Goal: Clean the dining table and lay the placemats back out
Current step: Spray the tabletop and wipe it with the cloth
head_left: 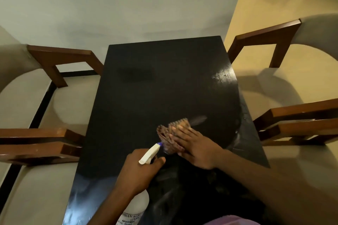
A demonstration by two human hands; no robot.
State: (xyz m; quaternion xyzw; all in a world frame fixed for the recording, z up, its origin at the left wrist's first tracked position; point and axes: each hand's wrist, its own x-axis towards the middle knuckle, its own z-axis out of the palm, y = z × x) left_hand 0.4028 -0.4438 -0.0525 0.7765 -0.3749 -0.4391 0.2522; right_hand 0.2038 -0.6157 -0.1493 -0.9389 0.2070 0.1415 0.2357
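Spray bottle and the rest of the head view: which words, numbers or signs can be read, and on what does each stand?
"NSAN AGA": top line of the label on the spray bottle, incomplete at both ends.
"MU BAI", probably MUMBAI: bold line lower on that label.
Remaining label lines: too small and blurred.
Table and cloth: no text.

The table [146,96] top is dark, glossy wood; the cloth [170,133] is woven; the spray bottle [136,204] is white plastic.
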